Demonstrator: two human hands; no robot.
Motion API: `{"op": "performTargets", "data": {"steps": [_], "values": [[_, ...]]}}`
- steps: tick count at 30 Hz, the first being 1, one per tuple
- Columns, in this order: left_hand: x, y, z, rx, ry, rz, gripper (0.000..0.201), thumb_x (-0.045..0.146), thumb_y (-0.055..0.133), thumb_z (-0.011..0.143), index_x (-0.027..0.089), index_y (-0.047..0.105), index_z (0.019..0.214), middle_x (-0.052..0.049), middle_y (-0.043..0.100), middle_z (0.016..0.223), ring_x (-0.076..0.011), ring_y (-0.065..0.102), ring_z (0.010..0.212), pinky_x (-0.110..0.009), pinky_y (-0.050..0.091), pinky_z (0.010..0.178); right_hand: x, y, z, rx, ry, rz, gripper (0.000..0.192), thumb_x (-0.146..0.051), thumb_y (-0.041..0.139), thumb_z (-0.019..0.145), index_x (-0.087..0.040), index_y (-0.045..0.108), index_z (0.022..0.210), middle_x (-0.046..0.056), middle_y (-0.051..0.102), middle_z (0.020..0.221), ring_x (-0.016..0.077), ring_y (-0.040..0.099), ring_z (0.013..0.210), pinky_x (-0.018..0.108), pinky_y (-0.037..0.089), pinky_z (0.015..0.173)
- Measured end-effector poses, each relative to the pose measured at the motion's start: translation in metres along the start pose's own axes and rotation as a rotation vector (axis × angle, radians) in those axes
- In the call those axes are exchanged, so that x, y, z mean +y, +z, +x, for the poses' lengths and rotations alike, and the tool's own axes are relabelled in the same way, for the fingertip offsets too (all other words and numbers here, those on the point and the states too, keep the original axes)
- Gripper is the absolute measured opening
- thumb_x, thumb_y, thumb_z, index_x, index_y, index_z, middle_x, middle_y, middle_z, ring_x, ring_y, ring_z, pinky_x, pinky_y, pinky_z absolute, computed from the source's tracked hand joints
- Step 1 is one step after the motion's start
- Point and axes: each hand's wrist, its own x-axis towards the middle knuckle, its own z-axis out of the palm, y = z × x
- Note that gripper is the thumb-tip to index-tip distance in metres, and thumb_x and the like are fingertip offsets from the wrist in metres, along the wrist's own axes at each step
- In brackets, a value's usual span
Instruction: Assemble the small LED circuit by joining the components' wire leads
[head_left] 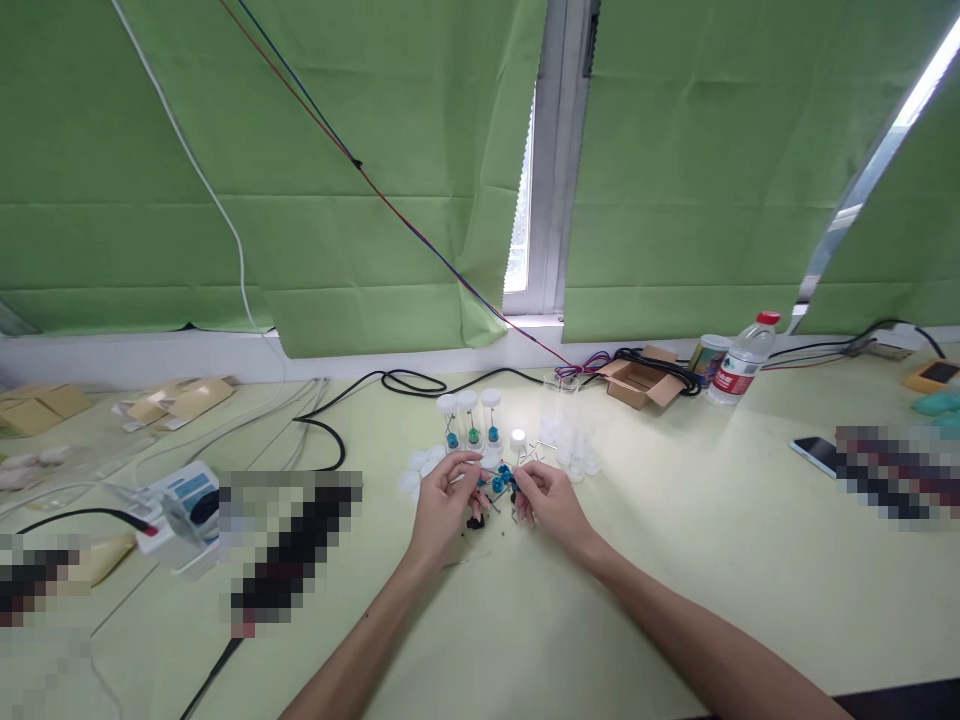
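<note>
My left hand (448, 492) is closed in a pinch, and a trace of blue shows at its fingertips; what it grips is too small to make out. Opposite it, my right hand (550, 495) pinches a small dark piece beside a cluster of small blue parts (499, 480). Thin metal pins lie around the fingers. A small black piece (475, 522) rests on the table below the left fingers. Just behind the hands stand several clear tubes with white caps (469, 399), holding blue or green parts on thin rods. A white cap (517, 438) sits nearby.
Clear round pieces (417, 470) and transparent cylinders (568, 415) flank the hands. Farther back are an open cardboard box (637, 385), black cables, a can (709, 358) and a water bottle (742, 362). A phone (814, 455) lies right; a white power strip (180, 510) lies left.
</note>
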Motion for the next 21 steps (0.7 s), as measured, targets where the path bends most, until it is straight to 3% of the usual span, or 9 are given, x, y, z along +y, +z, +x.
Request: {"op": "performTargets", "data": {"steps": [6,13,17,21], "values": [[-0.0029,0.0005,0.0011,0.022,0.026,0.036,0.038,0.053,0.067,0.078,0.017,0.061,0.088,-0.006,0.069,0.084,-0.0118,0.057,0.048,-0.024,0.044,0.042,-0.0028,0.0005,-0.0008,0.000,0.007,0.000,0.045,-0.062,0.057,0.084,-0.019,0.058,0.071,-0.001,0.056,0.052,0.0121,0.051,0.042,0.024,0.042,0.043],[-0.0032,-0.0019,0.0015,0.075,0.044,0.109,0.032,0.050,0.067,0.078,0.018,0.066,0.081,0.005,0.048,0.048,-0.0079,0.041,0.040,-0.021,0.037,0.042,0.0012,-0.0008,0.0005,-0.006,0.001,0.005,0.042,-0.058,0.057,0.086,-0.019,0.057,0.072,-0.002,0.057,0.053,0.0117,0.051,0.042,0.023,0.042,0.044],[0.0001,-0.0014,0.0004,0.100,0.052,0.124,0.032,0.049,0.068,0.078,0.018,0.068,0.081,0.006,0.041,0.044,-0.0063,0.035,0.038,-0.019,0.032,0.040,0.0017,-0.0009,0.0009,-0.003,0.002,0.006,0.042,-0.058,0.057,0.086,-0.019,0.057,0.072,-0.001,0.057,0.053,0.0116,0.052,0.043,0.023,0.042,0.044],[0.0011,-0.0009,-0.0002,0.081,0.002,0.086,0.034,0.051,0.069,0.076,0.018,0.068,0.084,0.006,0.043,0.045,-0.0059,0.033,0.036,-0.018,0.026,0.035,0.0018,-0.0009,0.0006,-0.004,0.003,0.001,0.041,-0.057,0.056,0.087,-0.018,0.057,0.072,-0.002,0.056,0.053,0.0114,0.052,0.043,0.023,0.041,0.044]]}}
